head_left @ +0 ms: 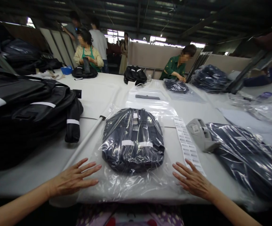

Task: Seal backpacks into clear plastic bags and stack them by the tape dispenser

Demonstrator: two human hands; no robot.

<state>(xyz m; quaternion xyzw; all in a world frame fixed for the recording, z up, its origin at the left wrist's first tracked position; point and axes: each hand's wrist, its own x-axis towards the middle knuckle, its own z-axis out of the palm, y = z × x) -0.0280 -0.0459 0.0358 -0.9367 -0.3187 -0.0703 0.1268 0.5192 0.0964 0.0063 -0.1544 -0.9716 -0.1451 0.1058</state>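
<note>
Plastic-bagged backpack [133,153], label sheet [188,145] beside, print [186,150] unreadable

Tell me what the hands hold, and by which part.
Nothing is held: the left hand and right hand are spread open on either side of the backpack.

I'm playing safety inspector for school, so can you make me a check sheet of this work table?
Surface: white table.
Job's things: dark backpack inside a clear plastic bag.
Clutter: black bags piled at left; label sheet, grey device and wrapped bags at right.
Hands: left hand and right hand open and spread; whether they touch the plastic bag is unclear.
Cables: nothing seen on the table.
Surroundings: people across the table, panels behind.
</note>
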